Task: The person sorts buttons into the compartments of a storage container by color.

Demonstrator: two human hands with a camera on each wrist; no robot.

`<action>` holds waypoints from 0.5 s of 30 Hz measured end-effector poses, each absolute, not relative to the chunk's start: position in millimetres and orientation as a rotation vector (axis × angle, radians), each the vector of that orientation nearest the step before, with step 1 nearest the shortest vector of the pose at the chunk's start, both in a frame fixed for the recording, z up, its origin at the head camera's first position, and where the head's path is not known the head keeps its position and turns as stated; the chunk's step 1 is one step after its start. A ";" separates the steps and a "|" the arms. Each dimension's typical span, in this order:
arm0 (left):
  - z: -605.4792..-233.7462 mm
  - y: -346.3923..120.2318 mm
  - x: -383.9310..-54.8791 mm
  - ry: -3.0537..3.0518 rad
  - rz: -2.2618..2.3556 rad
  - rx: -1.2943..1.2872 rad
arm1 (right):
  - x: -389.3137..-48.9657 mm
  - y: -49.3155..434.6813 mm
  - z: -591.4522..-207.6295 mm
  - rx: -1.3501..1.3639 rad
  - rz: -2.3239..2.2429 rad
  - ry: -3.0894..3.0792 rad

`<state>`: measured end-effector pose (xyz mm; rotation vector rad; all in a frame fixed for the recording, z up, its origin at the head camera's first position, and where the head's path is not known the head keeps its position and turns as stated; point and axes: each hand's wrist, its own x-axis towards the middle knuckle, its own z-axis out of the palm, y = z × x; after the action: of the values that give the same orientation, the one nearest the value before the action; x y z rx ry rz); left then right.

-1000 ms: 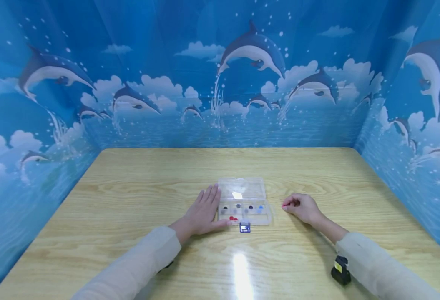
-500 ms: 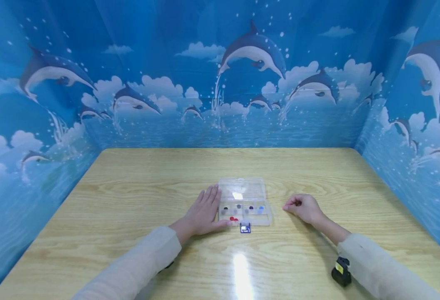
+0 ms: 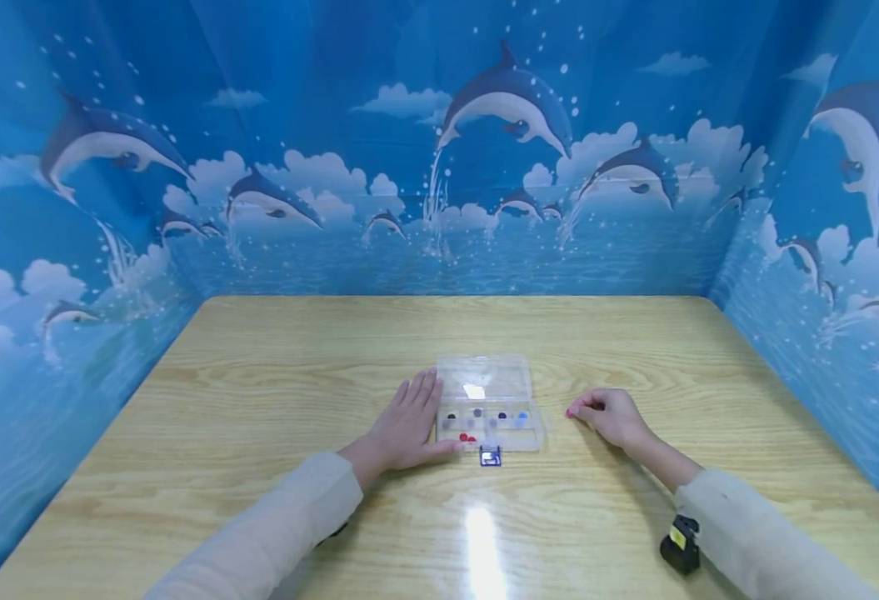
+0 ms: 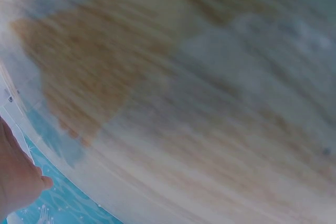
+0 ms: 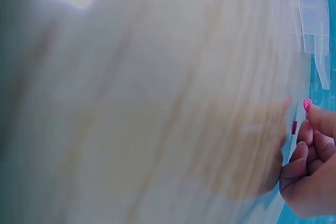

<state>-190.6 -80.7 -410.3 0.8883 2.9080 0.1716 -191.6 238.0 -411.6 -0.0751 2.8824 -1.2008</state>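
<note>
A clear plastic compartment box [image 3: 514, 433] lies on the table with its lid [image 3: 499, 375] folded back. My left hand [image 3: 405, 425] rests flat along the box's left side, fingers straight, thumb at the front edge by two red buttons [image 3: 466, 437]. Right of the box, my right hand [image 3: 607, 414] pinches a small pink-red button [image 5: 307, 104] between thumb and forefinger, close over the table. In the right wrist view the other fingers [image 5: 302, 153] are curled in, and a small dark red piece [image 5: 294, 127] shows beside them. The left wrist view catches only part of my left hand [image 4: 18, 174].
Several small dark, grey and blue pieces [image 3: 521, 416] sit in the box's back compartments. A blue-edged tab [image 3: 490, 456] sticks out at the front. The wooden table [image 3: 319, 333] meets a blue dolphin-printed curtain [image 3: 379, 250] behind and at both sides.
The right hand's fingers shift slightly; the button, hidden half a second ago, shows again at the fingertips. The left hand and box stay put.
</note>
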 end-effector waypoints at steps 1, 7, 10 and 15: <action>-410.5 -80.7 -190.7 2.908 0.173 0.886 | -191.5 237.9 -411.4 -0.071 -1.199 2.880; -410.1 -80.4 -190.8 2.911 0.172 0.881 | -191.2 237.8 -410.1 -0.034 -1.187 2.871; -410.1 -80.4 -190.8 2.907 0.170 0.881 | -191.1 237.9 -409.2 0.002 -1.205 2.849; -411.2 -81.0 -191.0 2.913 0.165 0.891 | -190.9 237.5 -408.5 0.036 -1.245 2.830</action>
<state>-191.0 -81.0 -411.2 0.8907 2.9125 0.1649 -190.9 237.5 -408.5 0.0359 2.8301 -1.2453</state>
